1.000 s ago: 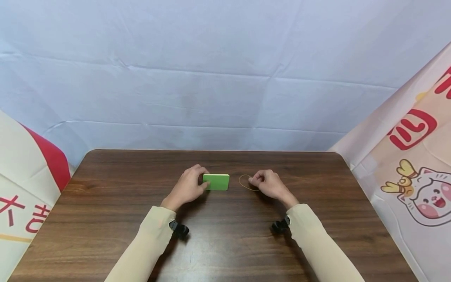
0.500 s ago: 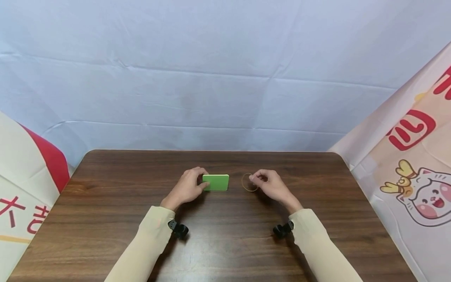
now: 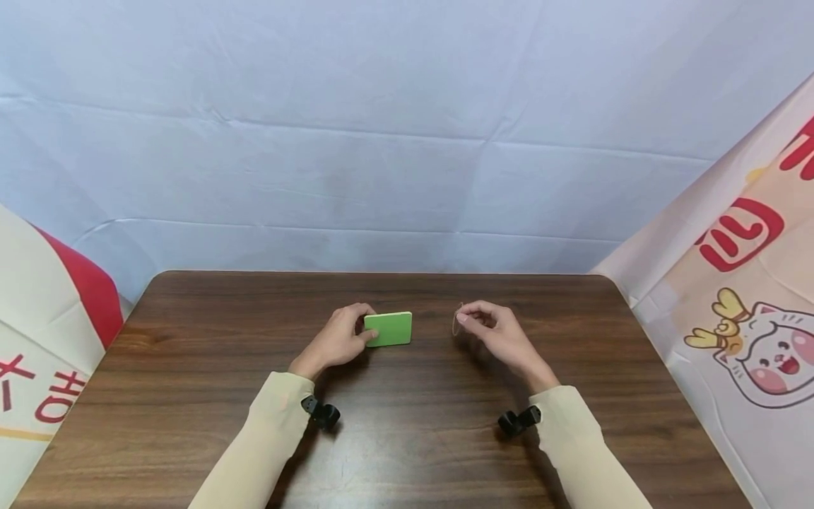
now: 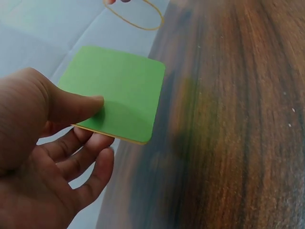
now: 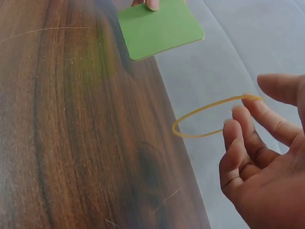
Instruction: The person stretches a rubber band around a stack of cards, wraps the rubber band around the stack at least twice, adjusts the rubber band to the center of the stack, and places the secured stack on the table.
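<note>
My left hand (image 3: 335, 341) pinches a flat green card (image 3: 389, 329) by its left end, thumb across the front and fingers behind. In the left wrist view the card (image 4: 116, 90) shows rounded corners and a thin yellowish edge. A thin yellow rubber band (image 5: 200, 135) hangs at the fingertips of my right hand (image 3: 499, 334), off to the card's right. In the right wrist view the band runs over the index fingertip and passes behind the curled lower fingers; the thumb (image 5: 281, 90) stands apart from the index finger.
Both hands are over a dark wood-grain table (image 3: 407, 438) near its far edge. Behind it hangs a pale cloth (image 3: 356, 141). Printed banners flank the table, a cat drawing (image 3: 769, 346) on the right one. Black wrist cameras (image 3: 327, 417) sit on both wrists.
My right hand has shifted slightly right and its fingers have spread more; the rubber band has turned from a wide loop to nearly edge-on. The left hand's card has tilted slightly.
</note>
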A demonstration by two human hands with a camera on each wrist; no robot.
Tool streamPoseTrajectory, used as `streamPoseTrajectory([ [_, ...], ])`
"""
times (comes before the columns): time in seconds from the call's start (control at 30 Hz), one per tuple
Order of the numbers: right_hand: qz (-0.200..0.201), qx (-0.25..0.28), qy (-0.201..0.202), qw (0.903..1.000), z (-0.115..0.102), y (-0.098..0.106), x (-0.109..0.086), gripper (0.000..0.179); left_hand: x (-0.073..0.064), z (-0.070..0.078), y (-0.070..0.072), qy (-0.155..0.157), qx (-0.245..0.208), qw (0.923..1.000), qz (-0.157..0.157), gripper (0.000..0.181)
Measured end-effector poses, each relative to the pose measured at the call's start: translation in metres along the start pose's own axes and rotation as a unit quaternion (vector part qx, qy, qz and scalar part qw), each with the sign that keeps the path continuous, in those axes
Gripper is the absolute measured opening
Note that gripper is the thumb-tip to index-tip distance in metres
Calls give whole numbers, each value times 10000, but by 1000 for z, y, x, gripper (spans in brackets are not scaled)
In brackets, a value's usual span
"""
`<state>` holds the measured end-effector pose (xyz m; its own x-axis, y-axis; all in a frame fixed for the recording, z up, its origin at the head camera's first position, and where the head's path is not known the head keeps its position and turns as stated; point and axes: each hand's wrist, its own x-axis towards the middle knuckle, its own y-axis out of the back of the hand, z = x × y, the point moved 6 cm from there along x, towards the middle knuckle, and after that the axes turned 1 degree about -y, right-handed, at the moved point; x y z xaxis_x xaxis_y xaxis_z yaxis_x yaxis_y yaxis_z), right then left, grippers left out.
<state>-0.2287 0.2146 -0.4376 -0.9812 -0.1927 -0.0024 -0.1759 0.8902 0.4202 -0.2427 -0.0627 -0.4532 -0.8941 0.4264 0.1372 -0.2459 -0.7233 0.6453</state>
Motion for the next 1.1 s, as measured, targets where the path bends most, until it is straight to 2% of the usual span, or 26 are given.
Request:
streamPoseTrajectory([
  [0.17, -4, 258, 309, 9992, -10, 5, -6, 27, 0, 2, 5, 39, -405, 9992, 41, 14],
  [0.3, -22, 642, 814, 9946, -21, 7, -10, 28, 0, 8, 10, 63, -812, 9967, 46, 15],
  [0.47, 214, 1187, 1540, 9807, -35, 11, -12, 27, -1, 16, 16, 62, -1099, 9939, 36, 17],
  [0.63, 601, 1557, 2040, 9646, -45, 15, -12, 27, 0, 22, 20, 29, -1224, 9925, 60, 17],
  [0.73, 873, 1545, 2094, 9616, -49, 17, -11, 33, 0, 25, 22, 16, -1355, 9907, 107, 17],
  [0.87, 1110, 1308, 1983, 9650, -53, 18, -8, 48, 0, 29, 25, 41, -1576, 9873, 200, 16],
  [1.1, 923, 1075, 1777, 9738, -60, 14, -8, 70, -1, 36, 31, 18, -1716, 9843, 409, 14],
])
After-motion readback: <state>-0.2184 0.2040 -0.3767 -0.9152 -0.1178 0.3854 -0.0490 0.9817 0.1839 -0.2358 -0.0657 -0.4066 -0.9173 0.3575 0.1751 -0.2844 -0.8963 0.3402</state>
